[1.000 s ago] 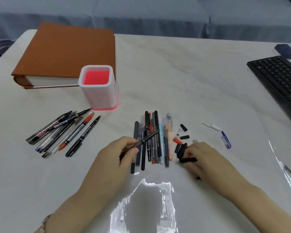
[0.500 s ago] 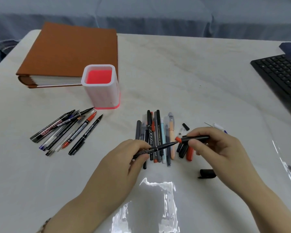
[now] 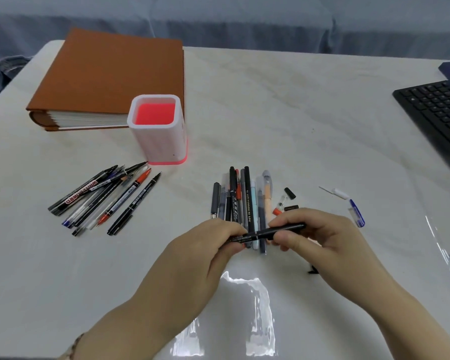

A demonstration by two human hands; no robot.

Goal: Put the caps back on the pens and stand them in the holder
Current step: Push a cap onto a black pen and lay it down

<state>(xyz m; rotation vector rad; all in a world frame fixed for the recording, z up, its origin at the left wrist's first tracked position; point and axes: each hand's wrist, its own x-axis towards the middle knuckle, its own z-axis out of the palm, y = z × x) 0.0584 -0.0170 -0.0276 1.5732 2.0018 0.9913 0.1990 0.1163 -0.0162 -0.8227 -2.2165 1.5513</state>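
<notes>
While the left hand [image 3: 205,245] pinches the barrel of a black pen [image 3: 266,233], the right hand [image 3: 315,237] grips its capped end, above a row of pens [image 3: 244,201] on the surface [image 3: 283,120]. Beyond, the holder [image 3: 157,129] stands empty.

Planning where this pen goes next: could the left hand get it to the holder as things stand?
Probably yes: bare table lies between the left hand and the holder, whose open top looks empty. The right hand must release the black pen first.
</notes>
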